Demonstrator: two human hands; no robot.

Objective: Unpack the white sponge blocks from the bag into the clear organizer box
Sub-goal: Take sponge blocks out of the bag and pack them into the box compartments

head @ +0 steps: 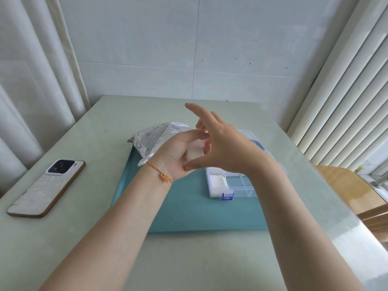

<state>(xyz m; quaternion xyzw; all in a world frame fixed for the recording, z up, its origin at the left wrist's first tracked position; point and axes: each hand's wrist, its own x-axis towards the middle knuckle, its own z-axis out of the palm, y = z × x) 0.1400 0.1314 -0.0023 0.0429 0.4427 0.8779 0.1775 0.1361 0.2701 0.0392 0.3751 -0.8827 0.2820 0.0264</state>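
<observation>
A white sponge block [194, 151] is held up between both hands above the teal mat [189, 208]. My left hand [176, 156], palm turned right, curls its fingers over the block. My right hand [224, 145] pinches the block from the other side, thumb beneath it and index finger stretched up and away. The crinkled printed bag [154, 139] lies just behind my left hand. The clear organizer box [241, 186] with a blue latch sits below my right wrist, partly hidden by it; a white sponge block [218, 181] lies in its front left compartment.
A phone [46, 187] lies face down on the pale green table at the left. A wooden chair [348, 185] stands off the table's right edge. Curtains hang at the left, slatted blinds at the right, a tiled wall behind.
</observation>
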